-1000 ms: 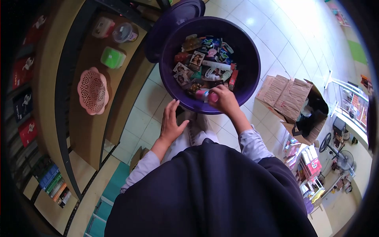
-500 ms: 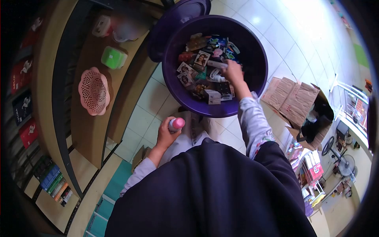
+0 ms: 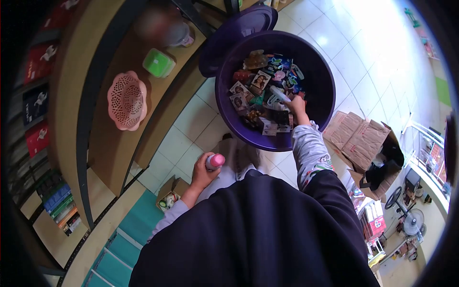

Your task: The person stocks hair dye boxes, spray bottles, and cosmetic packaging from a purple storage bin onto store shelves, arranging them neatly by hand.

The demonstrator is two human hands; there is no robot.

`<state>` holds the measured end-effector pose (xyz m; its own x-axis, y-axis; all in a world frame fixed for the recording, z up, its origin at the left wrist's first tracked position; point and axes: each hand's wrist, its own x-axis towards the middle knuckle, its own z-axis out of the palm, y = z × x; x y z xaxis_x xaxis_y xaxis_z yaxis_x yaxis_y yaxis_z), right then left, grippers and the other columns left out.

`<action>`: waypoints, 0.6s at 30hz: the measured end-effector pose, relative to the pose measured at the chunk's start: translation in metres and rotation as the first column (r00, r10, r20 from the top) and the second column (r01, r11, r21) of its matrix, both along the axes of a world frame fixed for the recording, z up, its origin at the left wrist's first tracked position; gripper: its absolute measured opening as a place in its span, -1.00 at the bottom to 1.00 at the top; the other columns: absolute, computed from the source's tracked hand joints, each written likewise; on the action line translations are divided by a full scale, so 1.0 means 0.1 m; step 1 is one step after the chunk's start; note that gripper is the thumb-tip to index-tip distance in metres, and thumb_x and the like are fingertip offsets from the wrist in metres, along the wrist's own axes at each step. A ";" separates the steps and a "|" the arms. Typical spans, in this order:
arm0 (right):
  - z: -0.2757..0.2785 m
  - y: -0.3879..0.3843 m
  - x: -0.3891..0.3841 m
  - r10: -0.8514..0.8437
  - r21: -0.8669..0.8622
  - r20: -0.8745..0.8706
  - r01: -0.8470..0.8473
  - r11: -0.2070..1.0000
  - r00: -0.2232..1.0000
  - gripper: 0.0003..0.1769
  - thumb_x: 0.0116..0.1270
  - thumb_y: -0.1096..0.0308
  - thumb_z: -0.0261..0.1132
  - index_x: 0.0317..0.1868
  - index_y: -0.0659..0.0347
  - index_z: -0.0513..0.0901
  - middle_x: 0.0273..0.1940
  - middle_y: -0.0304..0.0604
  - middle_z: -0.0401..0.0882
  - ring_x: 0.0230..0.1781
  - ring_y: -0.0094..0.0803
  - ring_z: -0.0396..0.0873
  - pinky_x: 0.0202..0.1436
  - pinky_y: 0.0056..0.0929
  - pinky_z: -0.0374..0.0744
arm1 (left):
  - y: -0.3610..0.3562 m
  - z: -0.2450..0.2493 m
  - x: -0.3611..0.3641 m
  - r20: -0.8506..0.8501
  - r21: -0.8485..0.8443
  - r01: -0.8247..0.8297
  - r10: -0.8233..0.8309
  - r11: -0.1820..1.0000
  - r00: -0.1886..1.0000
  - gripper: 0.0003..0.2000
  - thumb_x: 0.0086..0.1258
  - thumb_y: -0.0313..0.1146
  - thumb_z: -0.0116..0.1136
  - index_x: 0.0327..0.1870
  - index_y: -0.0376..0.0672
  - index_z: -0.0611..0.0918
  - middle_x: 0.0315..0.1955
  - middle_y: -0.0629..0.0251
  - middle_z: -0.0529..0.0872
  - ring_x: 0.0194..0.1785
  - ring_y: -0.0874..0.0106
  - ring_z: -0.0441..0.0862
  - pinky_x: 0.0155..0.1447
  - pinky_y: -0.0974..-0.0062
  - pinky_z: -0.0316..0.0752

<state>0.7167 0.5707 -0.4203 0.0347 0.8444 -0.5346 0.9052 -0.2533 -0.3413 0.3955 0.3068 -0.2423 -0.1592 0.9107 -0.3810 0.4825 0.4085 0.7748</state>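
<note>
My left hand (image 3: 203, 173) is wrapped round a bottle with a pink cap (image 3: 216, 160), held low between my body and the shelf. Inside the rim of a large round purple tub (image 3: 228, 122), my right hand (image 3: 297, 106) grips a pale, slim tube (image 3: 280, 93) by its lower end. Beneath the tube lie many small packets, cards with face pictures (image 3: 260, 80), a blue packet (image 3: 278, 64) and a pink item (image 3: 279, 75).
Left, a wooden shelf (image 3: 111, 149) holds a pink openwork basket (image 3: 127, 101) and a green-lidded container (image 3: 158, 63). The purple lid (image 3: 239, 36) leans behind the tub. An open cardboard box (image 3: 359, 143) stands right; a smaller box (image 3: 173, 193) sits lower left. A fan (image 3: 413, 222) is far right.
The view has shifted, so the tub appears farther right and lower. The pale tube in my right hand has tilted more steeply. My left hand still holds the pink-capped bottle.
</note>
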 end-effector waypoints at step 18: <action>3.75 -0.60 -1.41 -0.039 -0.017 -0.985 0.128 0.992 0.170 -0.58 0.21 0.56 0.25 0.09 0.36 0.41 -0.03 -0.12 0.52 -0.02 -0.45 0.50 0.12 -0.46 0.43 | -1.09 2.11 -0.51 0.139 0.199 -0.512 0.493 0.836 0.859 -0.56 -0.01 -0.38 0.36 -0.07 -0.19 0.50 -0.22 0.22 0.62 -0.11 0.40 0.57 0.01 0.45 0.44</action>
